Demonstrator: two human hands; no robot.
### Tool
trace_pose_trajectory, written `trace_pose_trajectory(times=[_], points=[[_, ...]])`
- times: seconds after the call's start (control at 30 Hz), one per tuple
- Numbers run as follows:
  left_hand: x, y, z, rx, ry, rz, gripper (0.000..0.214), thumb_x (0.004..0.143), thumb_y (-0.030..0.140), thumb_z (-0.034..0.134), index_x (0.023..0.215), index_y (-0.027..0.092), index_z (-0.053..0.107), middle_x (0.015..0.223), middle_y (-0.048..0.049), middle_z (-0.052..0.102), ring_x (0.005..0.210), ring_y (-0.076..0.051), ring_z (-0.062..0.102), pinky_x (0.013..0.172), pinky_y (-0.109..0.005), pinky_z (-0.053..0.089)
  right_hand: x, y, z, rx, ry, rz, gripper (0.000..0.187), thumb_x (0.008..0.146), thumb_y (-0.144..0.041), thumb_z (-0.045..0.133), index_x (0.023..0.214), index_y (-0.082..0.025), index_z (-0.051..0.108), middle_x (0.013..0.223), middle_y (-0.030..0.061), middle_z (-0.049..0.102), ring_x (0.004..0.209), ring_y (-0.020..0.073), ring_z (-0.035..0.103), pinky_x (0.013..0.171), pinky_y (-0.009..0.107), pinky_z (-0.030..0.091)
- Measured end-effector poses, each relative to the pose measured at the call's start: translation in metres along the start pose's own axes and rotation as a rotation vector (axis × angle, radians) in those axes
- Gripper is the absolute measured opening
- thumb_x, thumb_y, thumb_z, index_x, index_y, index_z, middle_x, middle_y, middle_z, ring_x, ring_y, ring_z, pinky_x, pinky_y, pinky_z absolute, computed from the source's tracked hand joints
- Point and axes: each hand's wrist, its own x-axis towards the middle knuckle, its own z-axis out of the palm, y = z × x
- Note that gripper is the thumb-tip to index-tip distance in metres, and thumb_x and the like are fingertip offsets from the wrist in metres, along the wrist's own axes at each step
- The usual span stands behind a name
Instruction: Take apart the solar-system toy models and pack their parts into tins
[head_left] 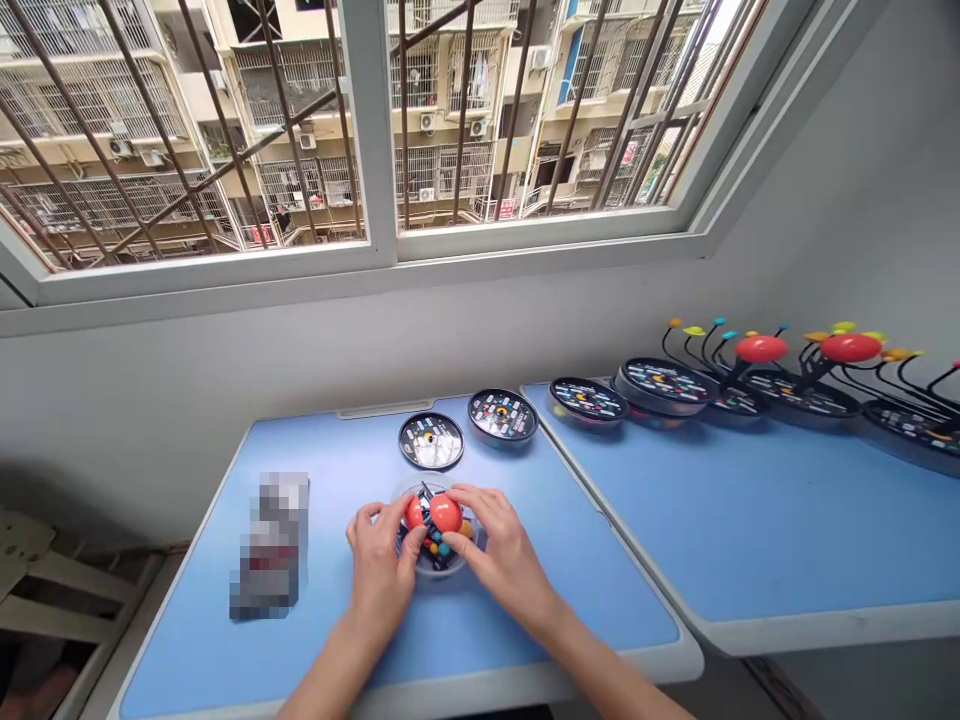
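A clear round dish lies on the near blue table, filled with thin black rods and several small coloured balls. Two red half-spheres rest on top of the pile. My left hand curls around the dish's left side, its thumb touching the left red half. My right hand cups the right side, with fingertips on the right red half. Just behind the dish lie a flat black round lid and a black round tin.
A blurred rectangular item lies at left on the near table. A second blue table adjoins on the right, carrying several black round tins and assembled models with red balls on curved black arms. A barred window runs behind.
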Motion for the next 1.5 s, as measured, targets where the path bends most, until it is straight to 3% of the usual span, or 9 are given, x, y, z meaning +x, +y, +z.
trace_pose_trajectory(times=[0.17,0.4,0.5,0.67,0.8,0.93,1.1,1.3,1.5], points=[[0.001,-0.010,0.010,0.117,-0.026,0.049,0.036,0.086,0.023,0.046,0.120,0.023,0.055,0.112,-0.0076,0.065,0.114,-0.030,0.043,0.097,-0.051,0.025,0.008,0.012,0.004,-0.054,-0.033,0.005,0.035,0.071,-0.014,0.060,0.105,-0.023,0.062,0.121,0.0078,0.057,0.111,0.0271,0.046,0.094,0.047,0.038],[0.004,-0.018,0.018,0.104,-0.020,0.018,0.038,0.087,0.025,0.042,0.124,0.022,0.051,0.136,-0.0102,0.046,0.121,-0.028,0.039,0.097,-0.051,0.033,0.013,0.021,0.008,-0.045,-0.060,-0.005,0.042,0.072,-0.014,0.059,0.113,-0.020,0.060,0.123,0.0094,0.055,0.113,0.0260,0.045,0.097,0.046,0.037],[0.007,-0.021,0.017,0.066,0.041,-0.030,0.037,0.085,0.026,0.043,0.120,0.021,0.054,0.131,-0.0116,0.050,0.118,-0.027,0.043,0.096,-0.050,0.036,0.013,0.021,0.007,-0.025,-0.046,-0.003,0.040,0.072,-0.014,0.059,0.111,-0.021,0.061,0.121,0.0088,0.056,0.112,0.0252,0.046,0.096,0.044,0.038],[0.014,-0.017,0.005,-0.067,-0.021,-0.133,0.040,0.084,0.029,0.040,0.118,0.016,0.055,0.114,-0.0114,0.062,0.105,-0.024,0.055,0.089,-0.042,0.045,0.014,0.026,0.003,0.030,0.029,0.050,0.030,0.074,-0.021,0.056,0.104,-0.022,0.063,0.112,0.0071,0.061,0.108,0.0243,0.051,0.092,0.042,0.041],[0.041,-0.014,-0.006,-0.018,-0.079,-0.305,0.033,0.084,0.027,0.040,0.107,0.016,0.060,0.107,-0.0099,0.065,0.089,-0.020,0.062,0.079,-0.032,0.048,0.023,0.035,-0.003,0.098,0.065,0.178,0.025,0.077,-0.028,0.050,0.096,-0.018,0.062,0.091,0.0070,0.065,0.083,0.0210,0.061,0.074,0.035,0.049],[0.090,-0.019,0.000,0.073,-0.160,-0.391,0.020,0.084,0.022,0.046,0.090,0.015,0.064,0.076,-0.0066,0.068,0.075,-0.019,0.065,0.072,-0.029,0.048,0.046,0.045,-0.005,0.120,0.115,0.187,0.019,0.073,-0.028,0.050,0.083,-0.017,0.062,0.082,0.0056,0.067,0.066,0.0176,0.060,0.063,0.030,0.049],[0.137,-0.026,0.023,0.201,-0.280,-0.464,0.026,0.087,0.033,0.051,0.104,0.014,0.057,0.101,-0.0060,0.061,0.085,-0.017,0.061,0.074,-0.037,0.051,0.068,0.058,-0.003,0.087,0.192,0.170,0.019,0.072,-0.028,0.047,0.077,-0.017,0.061,0.075,0.0072,0.067,0.062,0.0188,0.058,0.062,0.032,0.046],[0.152,-0.022,0.038,0.280,-0.281,-0.464,0.030,0.086,0.031,0.053,0.112,0.016,0.053,0.112,-0.0077,0.057,0.095,-0.020,0.058,0.079,-0.040,0.050,0.065,0.068,-0.005,0.097,0.222,0.171,0.019,0.071,-0.030,0.047,0.073,-0.017,0.061,0.073,0.0077,0.065,0.067,0.0218,0.058,0.065,0.033,0.044],[0.161,-0.022,0.010,0.266,-0.158,-0.428,0.028,0.086,0.031,0.053,0.109,0.015,0.055,0.109,-0.0069,0.058,0.092,-0.019,0.059,0.078,-0.038,0.050,0.064,0.076,-0.004,0.181,0.224,0.215,0.019,0.069,-0.034,0.050,0.074,-0.018,0.060,0.072,0.0060,0.064,0.066,0.0203,0.056,0.065,0.033,0.043]])
